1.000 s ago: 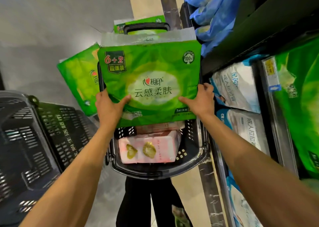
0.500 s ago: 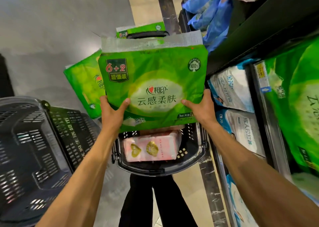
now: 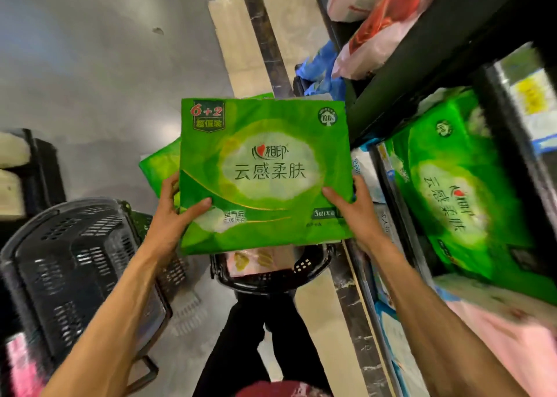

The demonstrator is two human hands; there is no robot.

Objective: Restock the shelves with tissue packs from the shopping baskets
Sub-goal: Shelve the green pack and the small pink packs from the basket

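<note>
Pack: green tissue pack (image 3: 265, 173) held upright above the basket (image 3: 265, 285), long axis running left to right.
Left hand (image 3: 171, 212): fingers curled round the lower left edge.
Right hand (image 3: 358, 212): grips the lower right edge and is nearer the shelf (image 3: 422, 74).
Way to go: rightward, beside the matching pack (image 3: 464, 191).

A green tissue pack (image 3: 265, 173) held up in both hands beside the shelf (image 3: 437, 53).
The left hand (image 3: 171, 215) grips the pack's lower left edge, thumb across the front, and the right hand (image 3: 355, 212) grips the lower right edge the same way. Below the pack sits a black shopping basket (image 3: 265, 285) with a pink pack (image 3: 256, 261) inside. A second black basket (image 3: 69, 261) stands to the left, and a matching green pack (image 3: 461, 191) lies on the shelf.
</note>
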